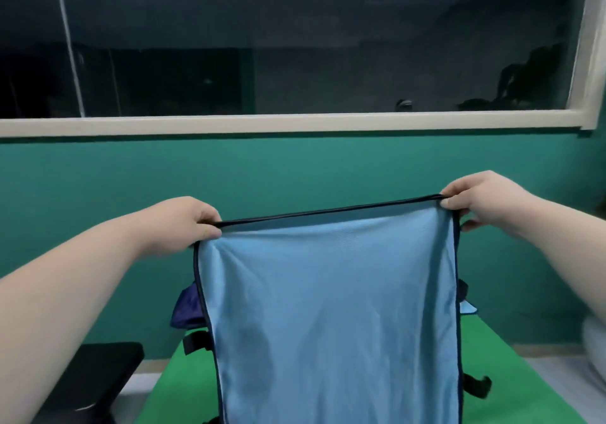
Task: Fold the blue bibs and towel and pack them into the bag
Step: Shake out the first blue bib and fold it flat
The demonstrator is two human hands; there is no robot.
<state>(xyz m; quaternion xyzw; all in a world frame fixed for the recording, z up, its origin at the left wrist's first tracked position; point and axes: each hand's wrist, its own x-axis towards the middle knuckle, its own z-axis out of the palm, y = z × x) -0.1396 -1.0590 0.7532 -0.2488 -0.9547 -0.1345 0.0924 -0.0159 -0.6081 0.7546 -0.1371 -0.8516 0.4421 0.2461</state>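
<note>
Teal-painted wall fills the background under a wide dark window with a cream frame, and a green tabletop lies below.

Both bare arms reach forward at chest height. The left hand pinches the upper left corner of a light blue cloth with dark navy edging, thumb and curled fingers closed on the trim. The right hand pinches the upper right corner the same way, fingertips clamped on the navy binding. The hands are well apart, so the top edge is pulled taut between them. That edge runs left to right and rises slightly toward the right hand.

The cloth hangs in the air in front of the person, above the green tabletop. Its long axis is vertical. The smooth face is toward the camera, soft creases fan down from the corners, and the lower end runs out of the bottom of the view. Whether it is a bib or the towel cannot be told.

Behind its left edge a bunched dark navy fabric shows, with a short black strap just below it. Behind the right edge are a small pale blue fabric corner and, lower down, a second black strap. Whether the straps belong to the held cloth cannot be told. A black padded seat stands left of the tabletop.
</note>
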